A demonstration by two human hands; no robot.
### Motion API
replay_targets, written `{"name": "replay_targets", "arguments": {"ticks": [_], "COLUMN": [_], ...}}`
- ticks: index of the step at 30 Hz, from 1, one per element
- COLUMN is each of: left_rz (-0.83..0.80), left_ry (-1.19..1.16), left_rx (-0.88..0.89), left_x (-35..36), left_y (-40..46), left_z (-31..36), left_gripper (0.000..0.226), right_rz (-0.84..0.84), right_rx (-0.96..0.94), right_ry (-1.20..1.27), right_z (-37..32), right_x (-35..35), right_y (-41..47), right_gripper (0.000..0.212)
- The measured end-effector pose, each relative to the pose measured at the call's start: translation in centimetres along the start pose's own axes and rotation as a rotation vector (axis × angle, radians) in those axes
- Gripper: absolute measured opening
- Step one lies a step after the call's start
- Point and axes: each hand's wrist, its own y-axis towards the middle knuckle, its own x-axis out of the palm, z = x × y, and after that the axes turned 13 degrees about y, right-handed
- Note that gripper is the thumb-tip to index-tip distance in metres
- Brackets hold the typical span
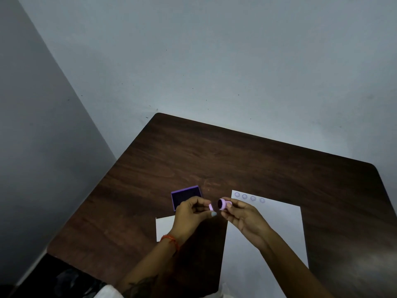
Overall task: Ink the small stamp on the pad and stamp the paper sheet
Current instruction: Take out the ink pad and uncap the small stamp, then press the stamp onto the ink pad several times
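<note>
While the left hand (pixel 194 211) pinches what seems a cap (pixel 211 207), the right hand (pixel 242 216) grips the small stamp (pixel 223 204).

Dark wood-grain desk (pixel 214 160) with rounded corners, its far edge against a plain pale blue-grey wall (pixel 214 61) marked with small dark specks. Left of the desk, a second wall (pixel 32 147) in shadow meets it at a corner. Dim, even light.

The left hand (pixel 191 214) hides the purple ink pad's (pixel 186 196) near corner.
</note>
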Motion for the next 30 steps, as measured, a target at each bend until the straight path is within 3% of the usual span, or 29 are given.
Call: {"name": "replay_targets", "arguments": {"ticks": [3,6,13,15,17,18,20,21,23,26,28,30], "left_rz": [-0.053,-0.084,-0.039,-0.032,-0.015,-0.010,-0.010,-0.003,0.062,0.295,0.415,0.403], "left_ry": [0.022,0.126,0.482,0.533,0.569,0.587,0.620,0.619,0.602,0.651,0.693,0.723], "left_rx": [-0.057,-0.065,0.163,0.209,0.232,0.233,0.216,0.203,0.211,0.250,0.203,0.135], "left_x": [0.4,1.2,2.5,2.7,2.7,2.7,2.6,2.5,1.6,-0.8,-2.8,-4.5], "left_y": [0.3,0.7,1.0,1.1,1.2,1.3,1.3,1.3,1.1,1.1,1.5,2.1], "left_z": [-0.6,-1.5,-2.6,-2.7,-3.0,-3.2,-3.4,-3.4,-3.3,-3.3,-3.9,-4.6], "left_gripper": [0.034,0.035,0.013,0.012,0.012,0.013,0.023,0.029,0.034,0.041,0.051,0.065], "right_rz": [-0.019,-0.042,-0.067,-0.072,-0.120,-0.132,-0.169,-0.163,-0.166,-0.104,-0.088,-0.057], "right_rx": [0.069,0.082,0.064,0.072,0.092,0.084,0.089,0.087,0.085,0.074,0.065,0.020], "right_ry": [0.254,0.358,0.434,0.453,0.483,0.506,0.501,0.491,0.467,0.391,0.316,0.156], "right_z": [-0.2,-0.2,-0.3,-0.3,-0.5,-0.5,-0.3,-0.3,-0.3,-0.6,-0.5,-0.1], "right_x": [-0.4,-0.8,-0.6,-0.5,-0.1,0.0,-0.4,-0.4,-0.3,0.2,0.8,1.6], "right_y": [-0.4,-0.6,-0.9,-0.8,-1.1,-1.0,-0.6,-0.6,-0.4,0.2,0.9,1.7], "right_gripper": [0.026,0.041,0.047,0.044,0.016,0.024,0.059,0.063,0.056,0.020,0.021,0.021]}}
